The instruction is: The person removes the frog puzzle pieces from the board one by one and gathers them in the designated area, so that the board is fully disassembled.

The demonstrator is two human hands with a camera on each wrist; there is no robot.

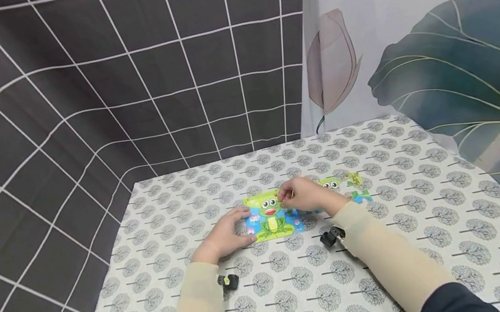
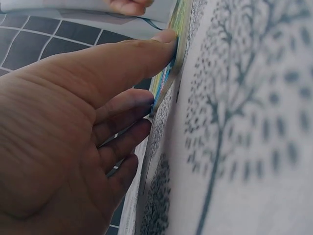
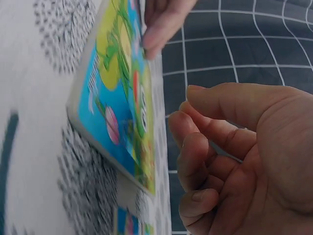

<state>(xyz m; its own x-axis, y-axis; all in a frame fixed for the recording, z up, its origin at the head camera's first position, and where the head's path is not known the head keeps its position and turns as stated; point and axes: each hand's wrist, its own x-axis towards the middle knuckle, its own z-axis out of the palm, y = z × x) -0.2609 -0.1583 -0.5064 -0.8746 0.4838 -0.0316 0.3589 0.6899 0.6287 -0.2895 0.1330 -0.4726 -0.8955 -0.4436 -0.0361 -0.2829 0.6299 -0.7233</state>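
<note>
A frog puzzle board [image 1: 271, 218] lies flat on the patterned cloth, showing a green frog on blue and yellow. My left hand [image 1: 229, 232] rests at its left side, the thumb by the near corner and the fingers spread along the edge. In the left wrist view the thumb [image 2: 164, 44] touches the board's rim. Over the right part of the picture hovers my right hand [image 1: 303, 194]. Its fingers [image 3: 193, 152] are loosely bent beneath the thumb, and nothing shows between them in the right wrist view.
To the right of the board lie several loose puzzle pieces [image 1: 360, 197], partly behind the right hand, and one shows a frog's eyes [image 1: 330, 185]. A tree-print cloth [image 1: 294, 293] covers the table. Dark checked fabric [image 1: 208, 63] hangs behind it, with a leaf-print curtain [image 1: 454, 58] at right.
</note>
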